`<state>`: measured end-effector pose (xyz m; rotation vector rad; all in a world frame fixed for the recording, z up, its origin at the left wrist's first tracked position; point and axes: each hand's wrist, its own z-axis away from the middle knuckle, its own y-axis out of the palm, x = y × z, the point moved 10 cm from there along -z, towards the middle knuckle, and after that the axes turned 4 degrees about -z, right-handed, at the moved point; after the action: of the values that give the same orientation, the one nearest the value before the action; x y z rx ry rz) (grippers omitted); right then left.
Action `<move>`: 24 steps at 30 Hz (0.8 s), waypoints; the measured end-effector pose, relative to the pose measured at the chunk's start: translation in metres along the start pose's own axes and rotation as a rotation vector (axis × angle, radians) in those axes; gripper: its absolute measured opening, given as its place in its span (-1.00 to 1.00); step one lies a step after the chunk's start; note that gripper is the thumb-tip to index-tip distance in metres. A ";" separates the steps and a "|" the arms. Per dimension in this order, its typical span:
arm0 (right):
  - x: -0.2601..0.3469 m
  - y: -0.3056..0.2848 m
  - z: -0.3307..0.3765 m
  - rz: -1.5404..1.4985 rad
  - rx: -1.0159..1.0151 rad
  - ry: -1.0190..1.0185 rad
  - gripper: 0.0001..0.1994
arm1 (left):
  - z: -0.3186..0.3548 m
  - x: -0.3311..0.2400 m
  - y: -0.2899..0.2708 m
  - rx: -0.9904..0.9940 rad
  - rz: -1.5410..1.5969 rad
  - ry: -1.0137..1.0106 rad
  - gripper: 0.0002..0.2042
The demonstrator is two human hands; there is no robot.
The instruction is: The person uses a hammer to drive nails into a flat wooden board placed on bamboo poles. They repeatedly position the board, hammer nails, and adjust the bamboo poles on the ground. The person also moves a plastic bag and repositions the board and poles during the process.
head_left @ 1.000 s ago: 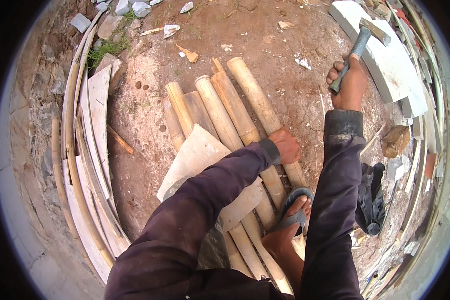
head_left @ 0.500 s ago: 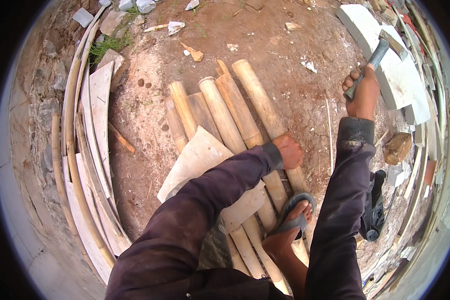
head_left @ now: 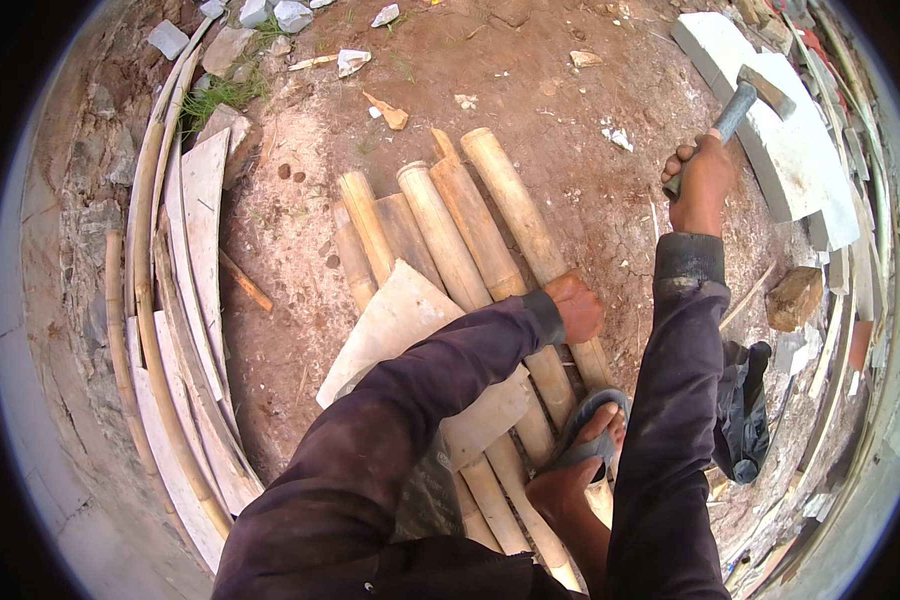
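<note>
My right hand (head_left: 699, 180) is wrapped round the handle of a hammer (head_left: 738, 112), raised at the right with its metal head up. My left hand (head_left: 575, 307) is closed in a fist over the rightmost bamboo pole (head_left: 520, 205). What its fingers hold, if anything, is hidden. Several bamboo pieces (head_left: 432, 230) lie side by side on the ground, some round and some split. A pale flat sheet (head_left: 390, 325) lies across them beneath my left forearm. My foot in a grey flip-flop (head_left: 592, 440) presses on the bamboo near my left hand.
White blocks (head_left: 770, 150) are stacked at the right, near the hammer. A brown stone chunk (head_left: 796, 298) and a black plastic bag (head_left: 743, 410) lie beside my right arm. Long bent strips (head_left: 160, 330) and boards line the left wall. Stone scraps (head_left: 352, 62) lie on the dirt.
My right hand and the hammer have shifted slightly left, and the hammer head has tilted to the right. My left hand and the bamboo have stayed almost still.
</note>
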<state>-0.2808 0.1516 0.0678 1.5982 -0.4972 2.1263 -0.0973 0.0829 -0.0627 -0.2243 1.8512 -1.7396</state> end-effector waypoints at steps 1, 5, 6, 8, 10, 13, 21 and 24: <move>-0.008 0.001 0.009 -0.006 -0.112 -0.033 -0.71 | 0.000 0.001 -0.010 -0.131 0.041 -0.008 -0.82; -0.134 0.065 0.091 0.746 0.835 0.468 -0.72 | 0.001 -0.003 -0.010 -0.160 0.099 0.004 -0.78; -0.126 0.064 0.083 0.569 0.797 0.422 -0.70 | 0.002 0.001 0.002 -0.008 0.023 -0.006 -0.79; -0.098 0.035 0.059 0.290 0.722 0.483 -0.68 | 0.006 -0.008 -0.008 -0.029 -0.009 0.083 -0.83; -0.055 0.025 0.027 -0.012 0.598 0.409 -0.66 | 0.008 -0.002 -0.014 0.005 0.022 0.046 -0.84; -0.013 0.008 -0.013 0.001 0.172 0.134 -0.65 | 0.009 -0.003 -0.020 0.007 0.029 0.076 -0.83; -0.143 0.028 0.065 0.425 0.709 0.613 -0.66 | 0.006 -0.002 -0.009 -0.034 0.084 0.022 -0.82; -0.086 0.008 0.030 0.048 0.492 0.530 -0.66 | 0.007 -0.003 -0.010 -0.029 0.045 0.083 -0.81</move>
<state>-0.2399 0.1180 -0.0072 1.1526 0.1763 2.7187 -0.0936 0.0768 -0.0516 -0.1225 1.9265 -1.7152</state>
